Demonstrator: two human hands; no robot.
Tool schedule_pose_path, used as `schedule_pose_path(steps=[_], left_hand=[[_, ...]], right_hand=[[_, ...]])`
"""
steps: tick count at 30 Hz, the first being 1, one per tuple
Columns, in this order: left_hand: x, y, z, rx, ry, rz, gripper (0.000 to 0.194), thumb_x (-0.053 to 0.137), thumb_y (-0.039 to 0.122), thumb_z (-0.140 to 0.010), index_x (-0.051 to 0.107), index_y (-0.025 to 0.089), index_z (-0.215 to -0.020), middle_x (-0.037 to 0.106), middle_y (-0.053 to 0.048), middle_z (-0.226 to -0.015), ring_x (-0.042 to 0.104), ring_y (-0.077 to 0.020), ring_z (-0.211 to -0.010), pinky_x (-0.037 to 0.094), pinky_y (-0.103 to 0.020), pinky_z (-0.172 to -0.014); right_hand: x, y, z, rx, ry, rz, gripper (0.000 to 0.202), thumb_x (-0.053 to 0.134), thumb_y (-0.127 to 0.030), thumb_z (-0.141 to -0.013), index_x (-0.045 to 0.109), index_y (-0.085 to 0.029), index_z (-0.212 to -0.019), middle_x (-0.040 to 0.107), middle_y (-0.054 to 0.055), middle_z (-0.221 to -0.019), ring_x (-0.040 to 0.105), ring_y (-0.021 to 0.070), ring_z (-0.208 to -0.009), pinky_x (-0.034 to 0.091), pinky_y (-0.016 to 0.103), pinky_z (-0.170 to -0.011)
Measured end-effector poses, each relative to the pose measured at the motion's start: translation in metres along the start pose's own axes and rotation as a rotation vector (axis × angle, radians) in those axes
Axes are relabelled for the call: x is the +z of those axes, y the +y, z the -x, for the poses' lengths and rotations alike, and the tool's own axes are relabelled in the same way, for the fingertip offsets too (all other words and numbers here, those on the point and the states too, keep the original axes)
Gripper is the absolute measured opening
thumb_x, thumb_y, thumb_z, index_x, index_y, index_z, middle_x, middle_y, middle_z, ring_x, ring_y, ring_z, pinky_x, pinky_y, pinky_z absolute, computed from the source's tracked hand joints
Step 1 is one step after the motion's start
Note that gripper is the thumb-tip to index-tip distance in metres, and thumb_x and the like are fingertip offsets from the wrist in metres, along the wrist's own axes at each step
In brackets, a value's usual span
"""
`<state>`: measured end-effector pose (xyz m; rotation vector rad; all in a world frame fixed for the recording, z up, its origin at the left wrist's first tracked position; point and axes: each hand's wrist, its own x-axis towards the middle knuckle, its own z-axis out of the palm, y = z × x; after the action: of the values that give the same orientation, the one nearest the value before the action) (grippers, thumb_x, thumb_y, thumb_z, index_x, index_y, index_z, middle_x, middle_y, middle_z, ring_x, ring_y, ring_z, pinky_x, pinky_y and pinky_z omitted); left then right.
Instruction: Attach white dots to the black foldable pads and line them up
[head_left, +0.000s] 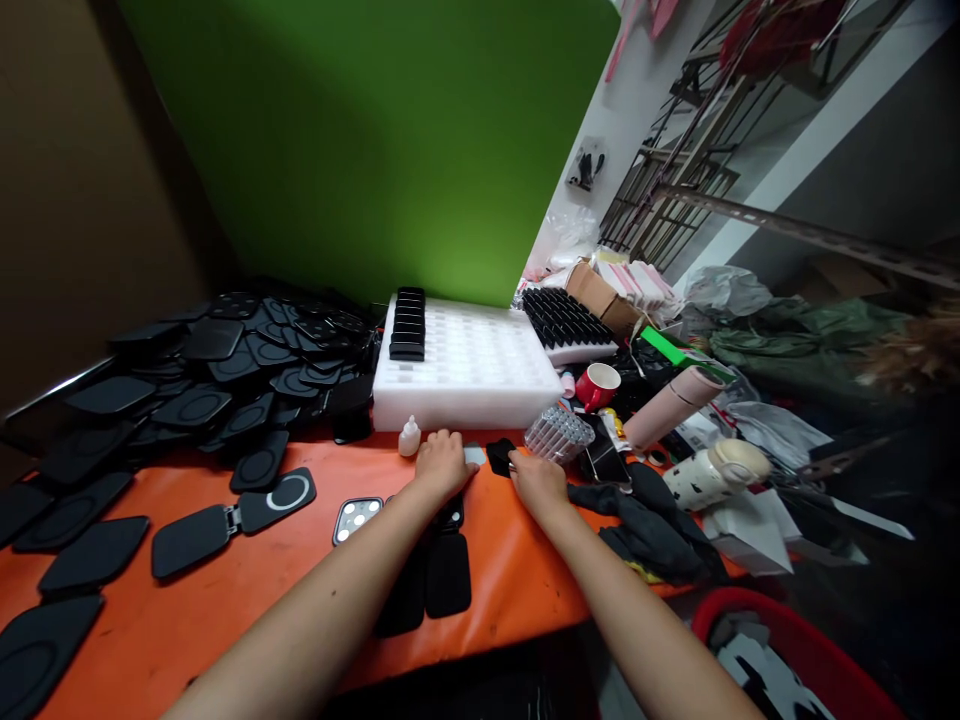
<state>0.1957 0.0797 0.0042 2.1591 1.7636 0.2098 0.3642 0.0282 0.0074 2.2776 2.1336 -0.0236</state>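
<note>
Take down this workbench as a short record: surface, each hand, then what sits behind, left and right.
Surface: orange cover
Left hand: over the cover, thumb beside a pale flat piece; grip unclear
Right hand: fingertips at a small black piece; grip unclear
Behind: white block with black pieces lined up along its left side; white dropper bottle in front
Left: heap of black pads
Right: red mug, pink bottle

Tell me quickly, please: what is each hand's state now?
Left hand: beside a pale piece; grip cannot be told.
Right hand: at a small black piece; grip cannot be told.
</note>
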Motion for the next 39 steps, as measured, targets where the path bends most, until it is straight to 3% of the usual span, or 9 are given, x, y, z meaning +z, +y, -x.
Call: schedule_pose_path(steps=[4, 7, 10, 17, 21, 26, 29, 35, 39], left_hand=[[-0.001, 0.003, -0.008, -0.01, -0.029, 0.074, 0.032, 0.053, 0.038, -0.082, 0.053, 0.014, -0.105, 0.055, -0.008, -0.106, 0.054, -0.0206, -0.094, 0.045, -0.041, -0.081], [-0.005, 0.004, -0.007, 0.073, 0.008, 0.169, 0.031, 0.051, 0.034, -0.085, 0.051, 0.015, -0.109, 0.056, -0.007, -0.104, 0.056, -0.0187, -0.089, 0.047, -0.039, -0.077], [-0.005, 0.01, -0.004, 0.198, 0.063, 0.263, 0.028, 0.047, 0.031, -0.087, 0.051, 0.018, -0.111, 0.053, -0.008, -0.112, 0.053, -0.0201, -0.099, 0.044, -0.042, -0.085], [0.016, 0.021, 0.002, 0.38, -0.047, 0.449, 0.023, 0.052, 0.028, -0.085, 0.057, 0.018, -0.104, 0.051, -0.008, -0.12, 0.048, -0.0216, -0.109, 0.038, -0.046, -0.094], [0.019, 0.022, 0.001, 0.3, -0.076, 0.588, 0.026, 0.051, 0.031, -0.085, 0.055, 0.018, -0.107, 0.05, -0.008, -0.121, 0.047, -0.0224, -0.11, 0.037, -0.047, -0.094], [0.015, 0.034, -0.002, 0.158, -0.224, 0.818, 0.028, 0.049, 0.035, -0.086, 0.055, 0.013, -0.101, 0.06, -0.006, -0.096, 0.059, -0.0157, -0.08, 0.05, -0.035, -0.071], [0.011, 0.037, -0.006, 0.127, -0.281, 0.917, 0.025, 0.051, 0.033, -0.085, 0.056, 0.013, -0.099, 0.06, -0.005, -0.092, 0.059, -0.0142, -0.076, 0.051, -0.032, -0.067], [0.01, 0.032, -0.023, 0.036, -0.171, 0.928, 0.029, 0.05, 0.032, -0.085, 0.052, 0.014, -0.108, 0.058, -0.007, -0.101, 0.059, -0.0166, -0.084, 0.051, -0.036, -0.072], [0.015, 0.042, -0.027, 0.045, -0.083, 0.79, 0.028, 0.053, 0.032, -0.083, 0.054, 0.014, -0.106, 0.056, -0.007, -0.106, 0.056, -0.0195, -0.093, 0.047, -0.041, -0.08]], right_hand=[[0.0, 0.002, -0.001, -0.018, -0.002, 0.014, 0.021, 0.047, -0.029, -0.084, 0.06, -0.024, -0.1, 0.066, 0.008, -0.085, 0.061, 0.0204, -0.081, 0.039, 0.027, -0.066], [0.002, 0.001, 0.0, 0.001, 0.022, -0.013, 0.023, 0.048, -0.029, -0.083, 0.06, -0.026, -0.103, 0.067, 0.007, -0.086, 0.061, 0.0198, -0.081, 0.04, 0.026, -0.066], [0.003, 0.005, 0.003, 0.061, 0.061, -0.056, 0.027, 0.048, -0.029, -0.083, 0.06, -0.029, -0.107, 0.068, 0.005, -0.088, 0.062, 0.0187, -0.08, 0.04, 0.025, -0.066], [0.005, 0.028, 0.006, 0.234, 0.192, -0.15, 0.034, 0.039, -0.031, -0.087, 0.056, -0.03, -0.117, 0.067, 0.003, -0.1, 0.063, 0.0174, -0.084, 0.042, 0.024, -0.067], [0.009, 0.029, 0.011, 0.159, 0.224, -0.187, 0.034, 0.042, -0.028, -0.085, 0.057, -0.029, -0.115, 0.067, 0.002, -0.1, 0.062, 0.0174, -0.086, 0.041, 0.023, -0.072], [0.01, 0.02, 0.015, 0.007, 0.213, -0.213, 0.036, 0.044, -0.025, -0.083, 0.058, -0.028, -0.116, 0.068, 0.005, -0.093, 0.06, 0.0188, -0.085, 0.039, 0.024, -0.076], [0.009, 0.02, 0.017, 0.013, 0.219, -0.224, 0.04, 0.046, -0.03, -0.082, 0.054, -0.022, -0.121, 0.067, 0.01, -0.091, 0.06, 0.0207, -0.082, 0.038, 0.026, -0.076], [0.008, 0.038, 0.03, 0.192, 0.236, -0.279, 0.034, 0.039, -0.034, -0.086, 0.059, -0.021, -0.11, 0.068, 0.008, -0.076, 0.062, 0.0209, -0.071, 0.039, 0.026, -0.065], [0.011, 0.031, 0.05, 0.253, 0.241, -0.388, 0.03, 0.038, -0.038, -0.086, 0.06, -0.022, -0.099, 0.068, 0.005, -0.079, 0.063, 0.0202, -0.071, 0.041, 0.025, -0.059]])
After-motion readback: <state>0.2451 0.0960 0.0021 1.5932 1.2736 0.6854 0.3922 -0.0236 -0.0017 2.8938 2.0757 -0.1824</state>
